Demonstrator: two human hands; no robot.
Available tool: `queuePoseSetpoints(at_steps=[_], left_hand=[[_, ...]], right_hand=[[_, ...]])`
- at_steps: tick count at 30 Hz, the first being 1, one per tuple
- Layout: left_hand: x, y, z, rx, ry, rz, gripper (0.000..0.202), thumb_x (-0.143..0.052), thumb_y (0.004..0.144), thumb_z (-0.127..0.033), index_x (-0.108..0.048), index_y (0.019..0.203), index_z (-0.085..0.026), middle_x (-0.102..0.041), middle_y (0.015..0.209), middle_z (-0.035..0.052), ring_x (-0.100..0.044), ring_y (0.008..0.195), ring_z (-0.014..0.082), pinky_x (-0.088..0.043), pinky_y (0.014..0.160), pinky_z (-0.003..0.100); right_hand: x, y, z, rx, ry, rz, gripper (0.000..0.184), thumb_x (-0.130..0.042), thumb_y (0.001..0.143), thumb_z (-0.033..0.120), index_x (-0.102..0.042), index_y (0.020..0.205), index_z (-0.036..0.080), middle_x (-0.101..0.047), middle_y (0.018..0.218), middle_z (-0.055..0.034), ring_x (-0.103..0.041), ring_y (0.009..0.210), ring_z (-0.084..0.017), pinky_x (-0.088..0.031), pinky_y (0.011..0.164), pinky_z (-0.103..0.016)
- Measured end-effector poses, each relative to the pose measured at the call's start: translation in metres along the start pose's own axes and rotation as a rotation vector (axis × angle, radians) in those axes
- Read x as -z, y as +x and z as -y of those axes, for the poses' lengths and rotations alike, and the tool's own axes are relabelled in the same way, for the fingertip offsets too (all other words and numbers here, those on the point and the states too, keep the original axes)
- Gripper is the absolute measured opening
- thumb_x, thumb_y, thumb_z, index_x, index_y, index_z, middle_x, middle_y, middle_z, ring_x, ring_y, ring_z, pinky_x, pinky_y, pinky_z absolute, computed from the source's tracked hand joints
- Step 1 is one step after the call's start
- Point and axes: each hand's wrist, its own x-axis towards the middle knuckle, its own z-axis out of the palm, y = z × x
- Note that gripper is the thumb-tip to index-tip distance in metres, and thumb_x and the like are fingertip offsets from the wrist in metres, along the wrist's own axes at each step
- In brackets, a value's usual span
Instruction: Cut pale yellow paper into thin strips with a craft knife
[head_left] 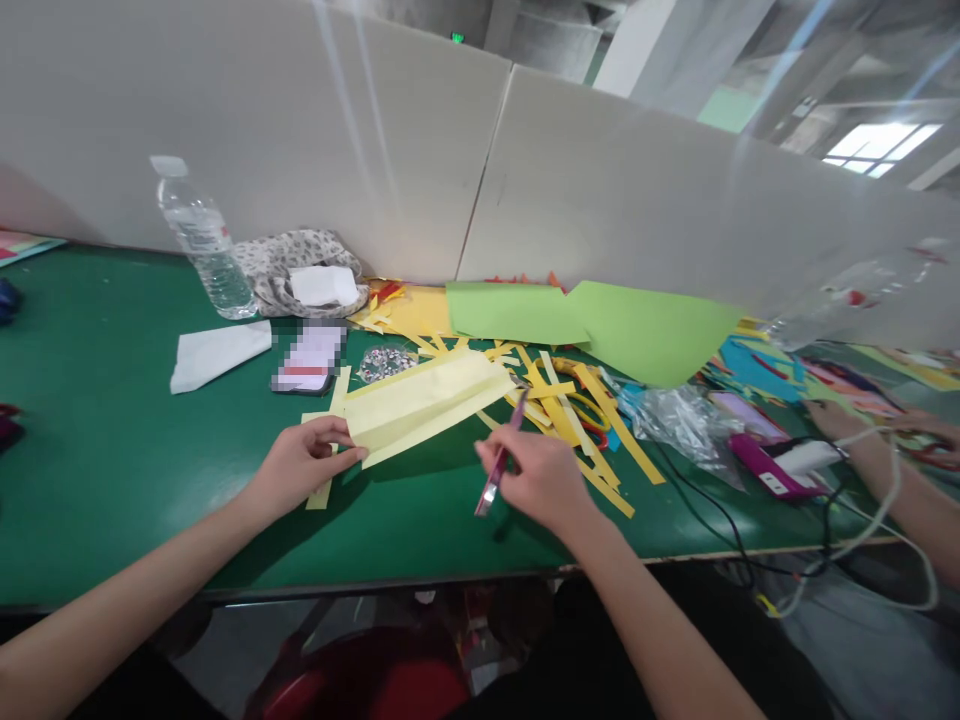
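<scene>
My left hand (311, 460) pinches the near left corner of a pale yellow sheet of paper (427, 400). The sheet is creased lengthwise and raised a little off the green table. In my right hand (541, 478) is a slim pink tool with a silver end (495, 480), held like a pen; whether it is a pen or a craft knife I cannot tell. Its upper tip is close to the sheet's right end. Pale strips (321, 490) lie under and beside my left hand. Yellow paper strips (600, 440) are scattered to the right, partly over yellow-handled scissors (589, 410).
Behind the sheet are a phone (309, 358), a round container of shiny bits (386, 363) and green paper (517, 313). A water bottle (206, 245) and a patterned cloth (304, 250) stand by the partition. Cables and a magenta power strip (772, 468) lie right, near another person's arm (892, 470).
</scene>
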Motion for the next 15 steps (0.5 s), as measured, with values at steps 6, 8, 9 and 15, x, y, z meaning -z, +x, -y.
queuePoseSetpoints(at_steps=[6,8,9,15], left_hand=[[0.001,-0.001,-0.007,0.067,-0.077,0.007,0.055,-0.083,0.049,-0.049,-0.056,0.084,-0.017,-0.066,0.078,0.0019,-0.045,0.046,0.0069,-0.033,0.03,0.015],[0.001,-0.002,-0.008,0.07,-0.093,0.002,0.056,-0.083,0.048,-0.048,-0.056,0.084,-0.017,-0.066,0.078,0.0016,-0.044,0.046,0.0063,-0.032,0.031,0.015],[0.001,-0.002,-0.008,0.072,-0.1,0.0,0.056,-0.084,0.048,-0.048,-0.056,0.084,-0.017,-0.066,0.078,0.0013,-0.044,0.046,0.0062,-0.031,0.031,0.015],[0.002,-0.002,-0.009,0.078,-0.13,-0.018,0.057,-0.083,0.048,-0.05,-0.057,0.085,-0.016,-0.066,0.075,0.0012,-0.046,0.044,0.0067,-0.031,0.03,0.016]], right_hand=[[0.014,0.003,-0.042,-0.263,-0.08,0.075,0.008,-0.059,0.069,0.018,-0.053,0.066,0.023,-0.054,0.049,0.0043,-0.05,0.044,-0.015,-0.029,0.048,-0.025],[0.011,0.005,-0.045,-0.293,0.005,0.117,0.01,-0.059,0.071,0.02,-0.051,0.065,0.023,-0.052,0.048,0.0044,-0.049,0.044,-0.015,-0.03,0.048,-0.025],[0.009,0.006,-0.044,-0.304,0.068,0.128,0.012,-0.059,0.072,0.022,-0.05,0.064,0.023,-0.052,0.047,0.0045,-0.049,0.045,-0.015,-0.031,0.047,-0.025],[0.003,0.012,-0.047,-0.404,0.139,0.005,0.022,-0.069,0.069,0.029,-0.048,0.072,0.024,-0.063,0.066,0.0015,-0.057,0.058,-0.017,-0.037,0.052,-0.026]])
